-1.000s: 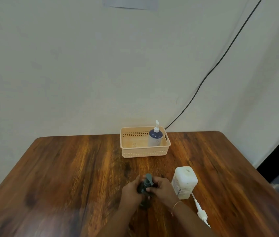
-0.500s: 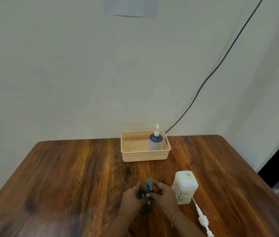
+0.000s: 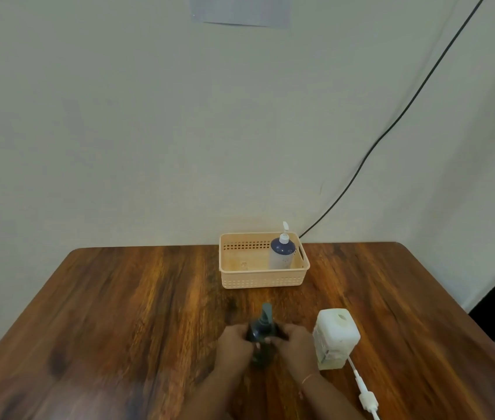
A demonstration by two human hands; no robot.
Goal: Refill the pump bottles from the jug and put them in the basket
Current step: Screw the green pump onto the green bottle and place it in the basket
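A dark pump bottle stands on the wooden table near its front, its pump head pointing up. My left hand wraps its left side and my right hand wraps its right side. Just to the right stands a white square jug with its round mouth uncovered. A beige perforated basket sits at the far edge, holding a white pump bottle with a dark blue top in its right end.
A loose white pump with its tube lies on the table in front of the jug. A black cable runs down the wall behind the basket. The table's right edge drops off near a dark gap.
Both hands have slid down from the pump head onto the body of the dark bottle. The camera has tilted up slightly, so everything sits lower in view.
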